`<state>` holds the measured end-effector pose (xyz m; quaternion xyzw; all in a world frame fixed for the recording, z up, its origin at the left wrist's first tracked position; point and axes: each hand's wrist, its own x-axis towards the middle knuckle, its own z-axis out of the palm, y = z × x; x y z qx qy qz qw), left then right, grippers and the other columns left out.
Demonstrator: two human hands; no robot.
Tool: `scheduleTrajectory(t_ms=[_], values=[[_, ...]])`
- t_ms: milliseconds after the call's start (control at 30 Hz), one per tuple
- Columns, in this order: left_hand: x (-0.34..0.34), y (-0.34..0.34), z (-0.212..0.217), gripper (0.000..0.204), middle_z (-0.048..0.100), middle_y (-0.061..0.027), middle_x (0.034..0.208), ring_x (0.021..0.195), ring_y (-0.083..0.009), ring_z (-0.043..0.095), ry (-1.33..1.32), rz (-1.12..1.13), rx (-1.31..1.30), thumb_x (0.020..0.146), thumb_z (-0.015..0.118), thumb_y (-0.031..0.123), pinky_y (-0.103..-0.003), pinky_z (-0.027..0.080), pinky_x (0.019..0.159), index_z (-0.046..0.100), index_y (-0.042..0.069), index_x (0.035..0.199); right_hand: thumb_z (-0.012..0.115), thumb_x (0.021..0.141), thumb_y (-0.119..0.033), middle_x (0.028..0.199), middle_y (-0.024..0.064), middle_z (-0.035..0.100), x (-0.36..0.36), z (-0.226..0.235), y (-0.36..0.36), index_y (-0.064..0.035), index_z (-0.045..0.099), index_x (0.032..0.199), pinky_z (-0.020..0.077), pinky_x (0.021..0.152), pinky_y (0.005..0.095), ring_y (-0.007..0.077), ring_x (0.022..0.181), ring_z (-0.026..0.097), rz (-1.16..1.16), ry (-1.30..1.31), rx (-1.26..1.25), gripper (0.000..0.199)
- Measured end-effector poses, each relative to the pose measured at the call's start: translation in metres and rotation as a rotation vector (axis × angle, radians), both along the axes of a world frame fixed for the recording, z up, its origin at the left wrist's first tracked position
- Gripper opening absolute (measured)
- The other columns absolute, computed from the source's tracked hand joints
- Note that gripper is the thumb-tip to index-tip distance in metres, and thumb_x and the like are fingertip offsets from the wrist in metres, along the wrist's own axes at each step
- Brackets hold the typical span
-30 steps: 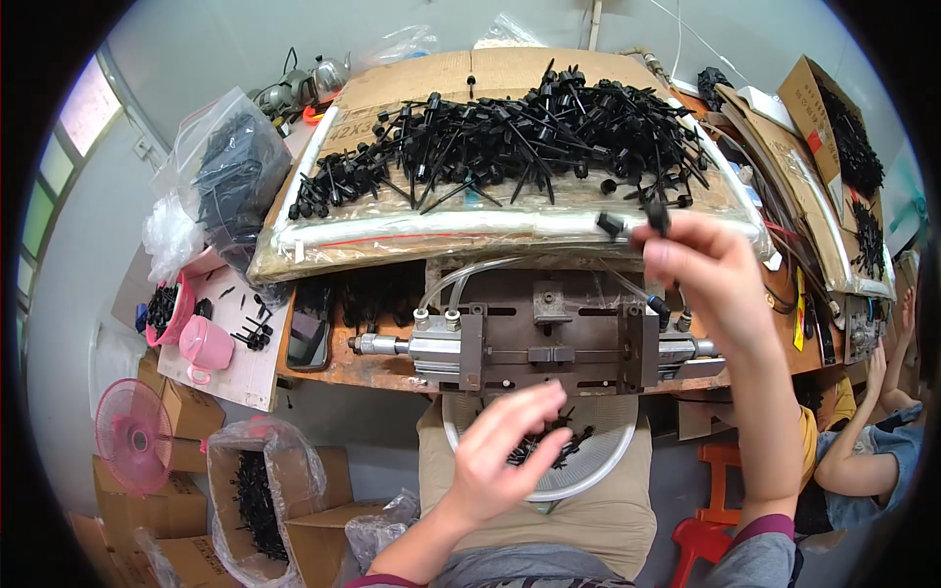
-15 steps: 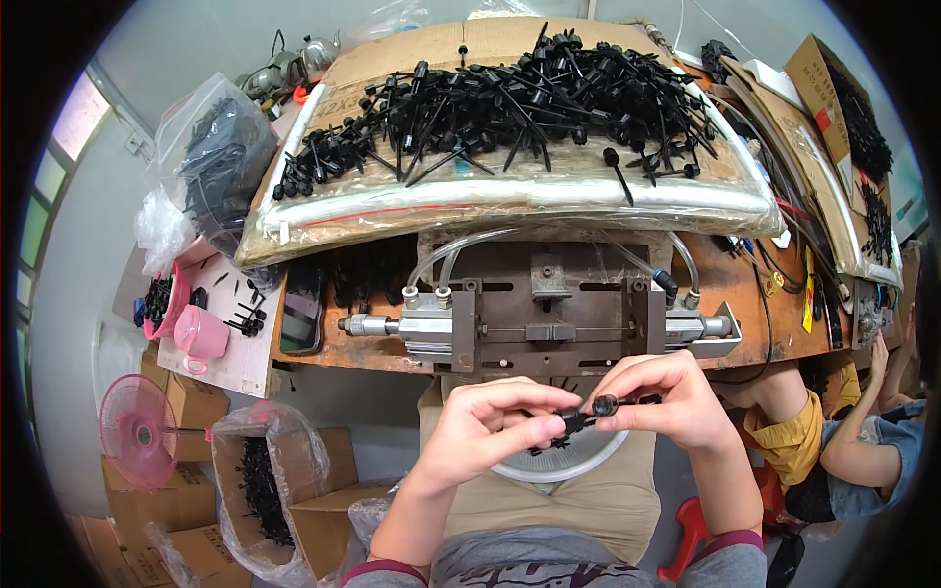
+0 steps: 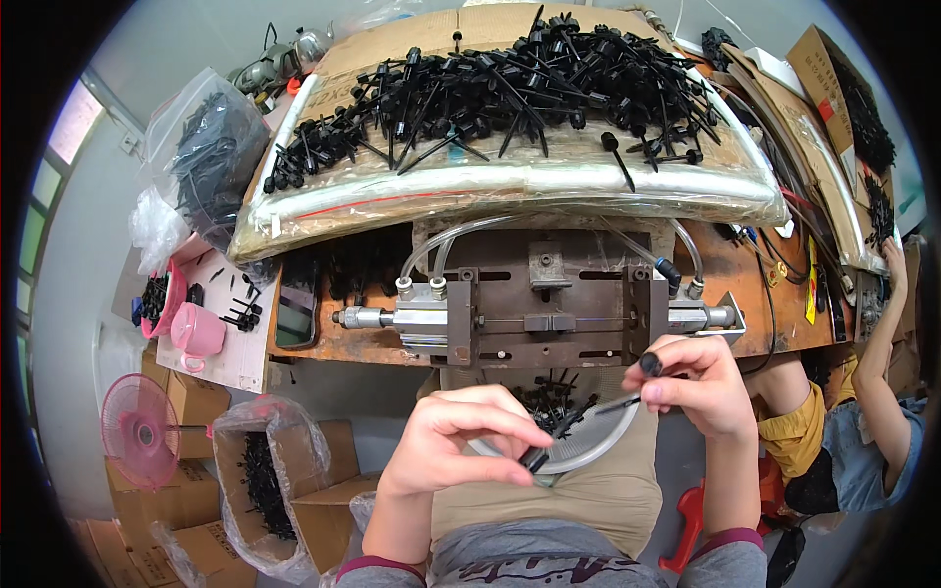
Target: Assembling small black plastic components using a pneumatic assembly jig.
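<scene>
Above my lap, my left hand pinches a black plastic stake by its short, wide end, its thin shaft pointing up and right. My right hand, higher and to the right, grips a round-headed black stake between thumb and fingers; a thin tip points down and left. The two stakes are apart. Beneath the hands a pale round basin holds several similar black pieces. Straight ahead stands a brown metal fixture with a silver cylinder on either side and a small block in its middle.
A cardboard-covered, plastic-wrapped board above the fixture carries a big heap of black stakes. At left are a phone, a pink mug, a pink fan and a plastic-lined carton. A co-worker's arm shows at right.
My hands have moved apart from close together: the left down and left, the right slightly to the right, each with a stake. The co-worker's arm has reached farther up.
</scene>
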<state>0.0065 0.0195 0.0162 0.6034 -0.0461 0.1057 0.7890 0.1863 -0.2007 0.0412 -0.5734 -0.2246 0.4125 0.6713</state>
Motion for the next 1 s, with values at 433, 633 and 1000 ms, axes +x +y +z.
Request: scheduleTrajectory(t_ms=[433, 633, 1000], values=[[0.035, -0.027, -0.031, 0.024, 0.068, -0.0094, 0.12, 0.069, -0.0184, 0.064, -0.163, 0.568, 1.416, 0.068, 0.077, 0.009, -0.03, 0.052, 0.068, 0.071, 0.004, 0.091, 0.064, 0.089, -0.001, 0.097, 0.012, 0.068, -0.043, -0.016, 0.008, 0.0056, 0.068, 0.112, 0.0408, 0.056, 0.0192, 0.0075, 0.067, 0.055, -0.325, -0.051, 0.092, 0.024], [0.037, -0.031, -0.02, 0.022, 0.068, -0.0097, 0.119, 0.068, -0.0172, 0.064, -0.085, 0.544, 1.48, 0.069, 0.077, 0.009, -0.029, 0.051, 0.067, 0.07, 0.003, 0.089, 0.063, 0.09, -0.003, 0.097, 0.012, 0.068, -0.049, -0.021, 0.008, 0.0059, 0.067, 0.112, 0.0392, 0.055, 0.0186, 0.007, 0.066, 0.053, -0.388, -0.023, 0.132, 0.024], [0.037, -0.032, -0.019, 0.024, 0.069, -0.0091, 0.118, 0.06, -0.0173, 0.064, -0.02, 0.534, 1.458, 0.069, 0.078, 0.009, -0.027, 0.051, 0.059, 0.07, 0.003, 0.09, 0.062, 0.093, -0.003, 0.097, 0.0093, 0.067, -0.062, -0.031, 0.019, 0.0053, 0.065, 0.117, 0.0404, 0.058, 0.0194, 0.0064, 0.068, 0.054, -0.463, 0.083, 0.186, 0.026]])
